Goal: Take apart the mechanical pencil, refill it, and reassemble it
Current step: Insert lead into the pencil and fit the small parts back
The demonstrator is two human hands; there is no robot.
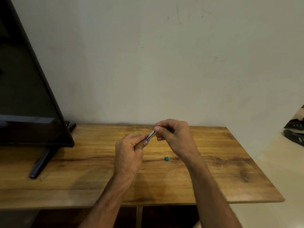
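Observation:
A silvery mechanical pencil (pixel 151 135) with a blue mark is held between both hands above the wooden table (pixel 213 170). My left hand (pixel 130 153) grips its lower part, most of the barrel hidden in the fist. My right hand (pixel 174 135) pinches the upper end between thumb and fingers. A small teal cap-like piece (pixel 166 158) lies on the table below my right wrist.
A black television (pixel 28 96) on a stand (pixel 41 163) fills the left side of the table. A plain wall rises behind. Dark objects (pixel 294 134) lie on the floor at the far right.

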